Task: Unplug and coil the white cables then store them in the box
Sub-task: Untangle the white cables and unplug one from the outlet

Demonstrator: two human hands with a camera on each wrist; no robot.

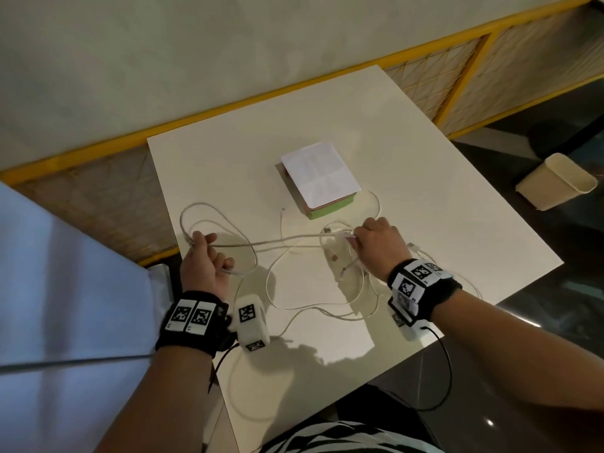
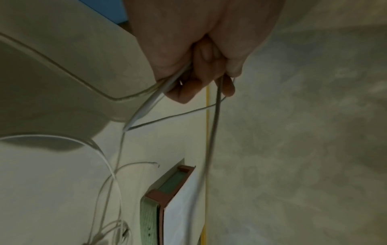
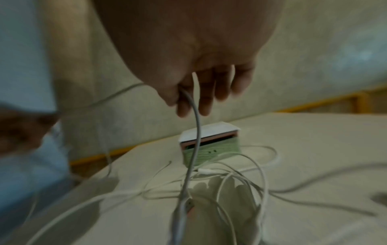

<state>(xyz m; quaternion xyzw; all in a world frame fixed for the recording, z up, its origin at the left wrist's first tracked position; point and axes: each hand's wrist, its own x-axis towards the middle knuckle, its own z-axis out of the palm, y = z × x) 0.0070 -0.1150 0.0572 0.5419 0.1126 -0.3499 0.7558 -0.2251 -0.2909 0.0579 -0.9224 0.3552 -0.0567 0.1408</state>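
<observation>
Several white cables [image 1: 313,308] lie tangled across the white table [image 1: 425,223]. My left hand [image 1: 206,256] grips a white cable [image 2: 144,107] in its curled fingers at the table's left edge, with a loop [image 1: 209,210] hanging beyond it. A taut stretch of cable [image 1: 277,240] runs from there to my right hand [image 1: 376,240], which pinches the cable [image 3: 195,126] between thumb and forefinger near the box. The green box [image 1: 330,209] with a pink rim and a white paper [image 1: 318,173] on top stands at the table's middle.
A yellow-framed mesh fence [image 1: 457,76] runs behind the table. A cream bin [image 1: 555,181] stands on the dark floor to the right. A light blue surface [image 1: 65,289] lies at the left. Black wires [image 1: 447,371] trail from my wristbands.
</observation>
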